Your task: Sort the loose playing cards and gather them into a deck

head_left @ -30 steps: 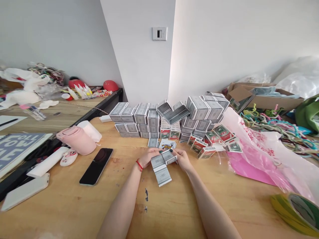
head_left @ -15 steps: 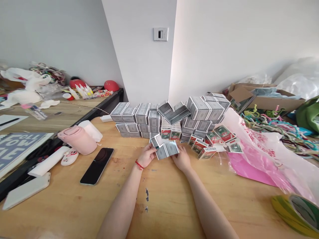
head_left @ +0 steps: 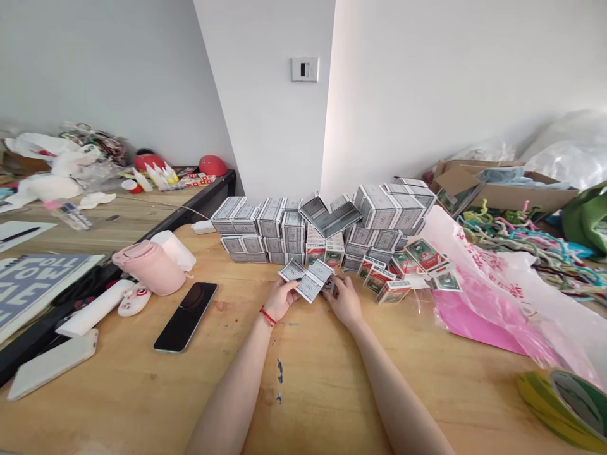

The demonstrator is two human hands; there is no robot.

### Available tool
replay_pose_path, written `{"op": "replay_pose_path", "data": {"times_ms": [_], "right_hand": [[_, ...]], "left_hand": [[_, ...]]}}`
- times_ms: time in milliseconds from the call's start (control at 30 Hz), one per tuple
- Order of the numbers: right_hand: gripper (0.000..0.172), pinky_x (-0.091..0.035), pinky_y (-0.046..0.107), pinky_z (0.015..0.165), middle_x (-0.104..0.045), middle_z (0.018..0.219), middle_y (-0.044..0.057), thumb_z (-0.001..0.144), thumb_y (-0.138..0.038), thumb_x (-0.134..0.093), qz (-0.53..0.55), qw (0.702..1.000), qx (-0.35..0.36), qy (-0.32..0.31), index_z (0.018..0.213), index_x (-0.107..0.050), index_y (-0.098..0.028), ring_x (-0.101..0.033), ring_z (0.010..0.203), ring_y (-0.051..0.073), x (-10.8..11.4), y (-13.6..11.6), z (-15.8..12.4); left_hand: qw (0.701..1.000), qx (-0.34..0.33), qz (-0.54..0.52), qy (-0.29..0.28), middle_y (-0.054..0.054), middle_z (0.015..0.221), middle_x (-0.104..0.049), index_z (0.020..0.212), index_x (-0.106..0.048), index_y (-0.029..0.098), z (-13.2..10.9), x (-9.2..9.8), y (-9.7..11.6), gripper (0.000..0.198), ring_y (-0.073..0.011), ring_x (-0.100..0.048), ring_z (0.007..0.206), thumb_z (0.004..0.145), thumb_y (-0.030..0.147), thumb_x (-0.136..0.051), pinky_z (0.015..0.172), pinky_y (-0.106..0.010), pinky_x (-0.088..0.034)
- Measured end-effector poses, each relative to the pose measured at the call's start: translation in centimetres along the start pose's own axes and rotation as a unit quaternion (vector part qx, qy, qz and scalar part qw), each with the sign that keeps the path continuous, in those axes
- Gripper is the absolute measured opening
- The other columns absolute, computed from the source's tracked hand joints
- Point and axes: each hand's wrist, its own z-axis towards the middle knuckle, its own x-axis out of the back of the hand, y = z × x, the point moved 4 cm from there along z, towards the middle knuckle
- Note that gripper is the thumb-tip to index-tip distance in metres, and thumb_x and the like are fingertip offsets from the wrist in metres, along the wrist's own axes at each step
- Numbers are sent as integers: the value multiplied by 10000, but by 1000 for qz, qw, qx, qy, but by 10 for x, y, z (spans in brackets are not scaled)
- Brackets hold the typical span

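Note:
Folded grey-patterned playing cards (head_left: 310, 285), opened out in a V shape, are held low over the table between my hands. My left hand (head_left: 279, 300) pinches their left part, thumb on top. My right hand (head_left: 346, 302) is closed at their right end, where a small darker patterned piece (head_left: 328, 285) shows by the fingertips; how it joins the rest is unclear. Just beyond stand stacked blocks of grey-backed cards (head_left: 239, 218), with an open folded card piece (head_left: 332, 218) lying across the gap between the stacks. Red-and-white card boxes (head_left: 315, 253) stand under it.
More red and green card boxes (head_left: 394, 291) lie right of my hands, beside pink plastic wrapping (head_left: 478, 316). A phone (head_left: 186, 316), a pink cup (head_left: 149, 268) and a white power bank (head_left: 54, 363) lie left. A yellow-green tape roll (head_left: 545, 404) sits front right.
The held cards have been turned and opened into a wider V, their right part tilting up. My right fingers have curled in, and the small darker piece now shows beside them.

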Motion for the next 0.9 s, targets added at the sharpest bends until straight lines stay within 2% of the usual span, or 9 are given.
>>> {"op": "replay_pose_path", "data": {"times_ms": [100, 233, 300, 467, 600, 667, 767, 900], "right_hand": [[437, -428, 284, 698, -463, 990, 65, 630, -276, -592, 44, 998, -24, 30, 1057, -524, -212, -523, 808, 178, 1, 6, 1], [271, -416, 258, 585, -516, 808, 31, 619, -307, -592, 122, 988, -63, 71, 855, -577, -176, -485, 599, 127, 3, 17, 3], [243, -391, 244, 525, -541, 712, 16, 629, -351, -584, 167, 979, -88, 76, 793, -576, -171, -461, 540, 119, 2, 22, 4], [277, -364, 234, 485, -575, 644, 21, 648, -424, -565, 254, 954, -139, 73, 733, -564, -160, -467, 516, 123, 1, 26, 4], [269, -353, 225, 483, -544, 592, 5, 657, -430, -570, 293, 940, -154, 84, 683, -538, -163, -456, 507, 115, 5, 25, 3], [278, -323, 213, 436, -489, 521, -26, 671, -448, -554, 336, 925, -159, 74, 684, -514, -173, -413, 451, 99, 6, 24, 3], [299, -254, 200, 361, -403, 439, -65, 695, -481, -517, 407, 901, -152, 19, 683, -478, -185, -320, 359, 74, 5, 16, 2], [324, -224, 194, 330, -413, 415, -66, 682, -499, -534, 429, 894, -123, -41, 660, -470, -182, -308, 328, 64, 4, 2, 0]], "left_hand": [[1000, -9, -16, 8, -28, 936, -615, 900, -561, 192, 0, 0, 1, 295, -149, -588, 793, 616, 194, -639, 682, -281, -485], [999, -23, -6, 27, 0, 848, -617, 884, -552, 189, 1, 2, 3, 307, -98, -579, 662, 600, 226, -659, 518, -183, -433], [999, -27, -3, 37, 0, 815, -616, 871, -545, 180, 1, 3, 4, 313, -89, -572, 626, 587, 224, -669, 483, -168, -414], [997, -41, -10, 70, 19, 769, -617, 844, -527, 188, 2, 7, 6, 315, -78, -561, 576, 568, 175, -678, 491, -179, -446], [995, -45, -24, 80, 26, 716, -615, 817, -537, 177, 2, 10, 6, 290, -66, -550, 534, 565, 142, -675, 497, -183, -460], [995, -44, -38, 86, 29, 695, -614, 794, -545, 171, 3, 12, 7, 273, -59, -544, 518, 559, 125, -674, 499, -180, -463], [991, -51, -64, 110, 33, 689, -616, 768, -553, 168, 4, 15, 9, 259, -53, -541, 513, 547, 97, -669, 502, -176, -467], [988, -54, -74, 121, 36, 689, -619, 760, -557, 170, 4, 17, 10, 247, -58, -547, 524, 552, 82, -658, 509, -183, -474]]}}
